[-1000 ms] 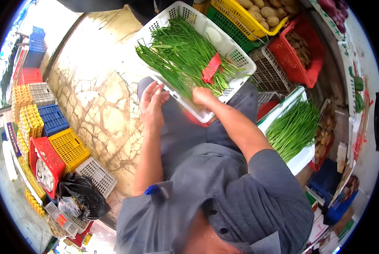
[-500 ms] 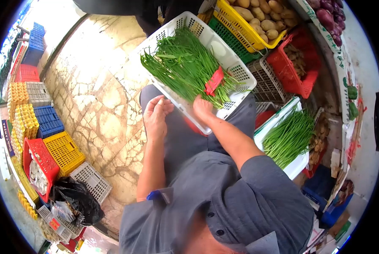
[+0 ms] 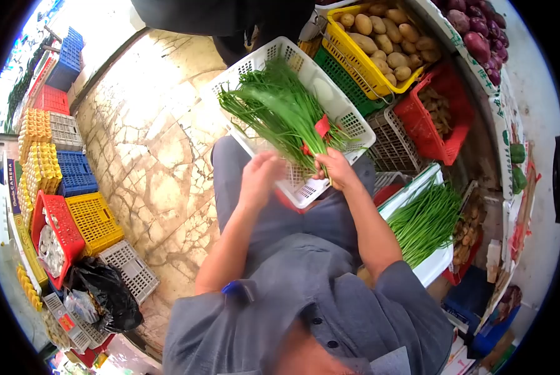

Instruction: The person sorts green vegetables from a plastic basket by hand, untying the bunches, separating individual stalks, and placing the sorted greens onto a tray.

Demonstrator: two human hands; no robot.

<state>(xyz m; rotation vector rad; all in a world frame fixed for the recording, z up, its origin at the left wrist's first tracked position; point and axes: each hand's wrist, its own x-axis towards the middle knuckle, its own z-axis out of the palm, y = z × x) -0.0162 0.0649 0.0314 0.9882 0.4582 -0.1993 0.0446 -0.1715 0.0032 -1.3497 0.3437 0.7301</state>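
Note:
A white plastic basket (image 3: 242, 70) rests tilted across my knees with a heap of long, thin garlic chives (image 3: 261, 100) in it. My right hand (image 3: 335, 167) is closed around the stem ends of some chives at the basket's near right edge. A red strip (image 3: 322, 126) lies across the stems just beyond that hand, with another bit of red beside it. My left hand (image 3: 262, 177) is over the basket's near left edge, close to the stems. Motion smears its fingers, so their grip is unclear.
At my right stands a white crate of trimmed green stalks (image 3: 420, 225). Beyond are a yellow crate of potatoes (image 3: 380, 40), a red basket of ginger-like roots (image 3: 439, 109) and red onions (image 3: 477, 44). Stacked crates (image 3: 95, 222) and a black bag (image 3: 108, 297) line the left.
My right hand has moved right and drawn up, now gripping chive stems and lifting part of the bunch. My left hand has moved right, toward the stems.

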